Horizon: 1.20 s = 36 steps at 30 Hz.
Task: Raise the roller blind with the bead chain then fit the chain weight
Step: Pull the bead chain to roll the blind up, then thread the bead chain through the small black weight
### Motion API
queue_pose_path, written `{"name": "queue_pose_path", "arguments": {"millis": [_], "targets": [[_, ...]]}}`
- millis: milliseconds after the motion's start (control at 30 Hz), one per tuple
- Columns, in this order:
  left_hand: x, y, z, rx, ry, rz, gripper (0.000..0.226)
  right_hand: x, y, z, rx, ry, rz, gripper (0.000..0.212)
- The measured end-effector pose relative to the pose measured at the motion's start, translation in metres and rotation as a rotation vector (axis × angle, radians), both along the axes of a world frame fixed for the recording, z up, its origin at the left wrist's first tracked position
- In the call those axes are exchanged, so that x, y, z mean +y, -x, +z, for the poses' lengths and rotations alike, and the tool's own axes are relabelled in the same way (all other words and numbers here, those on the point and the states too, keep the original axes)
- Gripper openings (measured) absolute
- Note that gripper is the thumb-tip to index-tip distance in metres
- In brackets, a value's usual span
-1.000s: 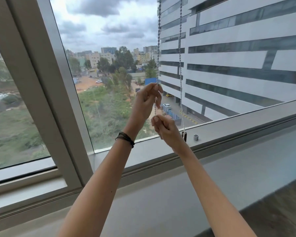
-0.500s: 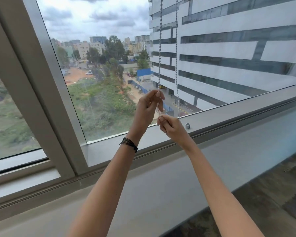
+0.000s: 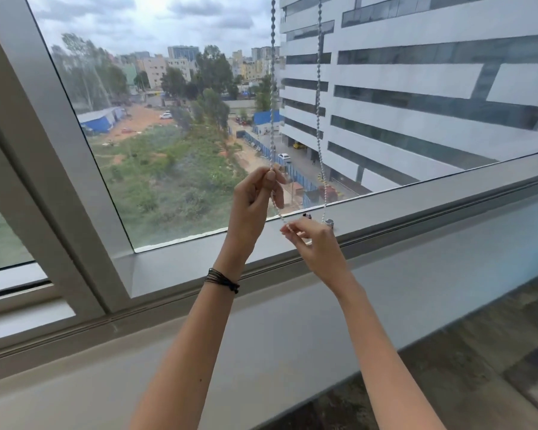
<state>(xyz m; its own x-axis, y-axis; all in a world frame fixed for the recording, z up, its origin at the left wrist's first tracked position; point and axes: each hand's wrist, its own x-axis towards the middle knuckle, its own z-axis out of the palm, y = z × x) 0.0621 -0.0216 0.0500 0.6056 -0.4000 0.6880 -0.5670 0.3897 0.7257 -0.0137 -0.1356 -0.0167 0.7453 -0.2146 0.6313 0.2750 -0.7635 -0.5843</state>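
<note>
In front of the glass, your left hand [image 3: 255, 206] has its thumb and fingertips pinched shut on the left strand of the bead chain [image 3: 272, 119], and your right hand [image 3: 316, 243] sits lower and just to the right, fingers closed on the same strand where it slopes down from the left. No blind fabric shows in the pane, so the raising looks done (the roller itself is out of view), and you appear to be on the weight-fitting step. A small clear piece seems to sit under your right fingers; whether it is the weight I cannot tell. The right strand hangs free, ending near the small fitting [image 3: 330, 223] on the window frame [image 3: 416, 200], just beyond your right hand. Next, keep the loop taut and seat the beads squarely in the weight.
</note>
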Motion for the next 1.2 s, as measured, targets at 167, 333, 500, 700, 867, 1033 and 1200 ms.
{"name": "queue_pose_path", "arguments": {"millis": [167, 333, 500, 700, 867, 1033, 1200], "targets": [[-0.019, 0.0, -0.04, 0.047, -0.098, 0.043, 0.027, -0.013, 0.001, -0.01, -0.044, 0.08, 0.017, 0.005], [-0.03, 0.005, -0.084, 0.229, -0.088, 0.111, 0.022, -0.03, -0.008, -0.028, 0.059, 0.056, 0.069, 0.007], [-0.04, 0.004, -0.097, 0.289, -0.082, 0.144, 0.016, -0.042, -0.007, -0.042, -0.032, -0.027, 0.084, 0.012], [-0.052, 0.007, -0.107, 0.303, -0.1, 0.152, 0.018, -0.062, -0.009, -0.057, -0.244, -0.013, -0.039, 0.007], [-0.06, 0.016, -0.11, 0.344, -0.047, 0.155, 0.021, -0.073, -0.016, -0.068, -0.28, -0.021, -0.033, 0.006], [-0.067, 0.017, -0.116, 0.395, -0.036, 0.214, 0.023, -0.086, -0.022, -0.074, -0.21, -0.019, 0.062, 0.011], [-0.074, 0.013, -0.129, 0.47, -0.07, 0.306, 0.024, -0.097, -0.029, -0.071, -0.262, -0.174, 0.058, 0.035]]}}
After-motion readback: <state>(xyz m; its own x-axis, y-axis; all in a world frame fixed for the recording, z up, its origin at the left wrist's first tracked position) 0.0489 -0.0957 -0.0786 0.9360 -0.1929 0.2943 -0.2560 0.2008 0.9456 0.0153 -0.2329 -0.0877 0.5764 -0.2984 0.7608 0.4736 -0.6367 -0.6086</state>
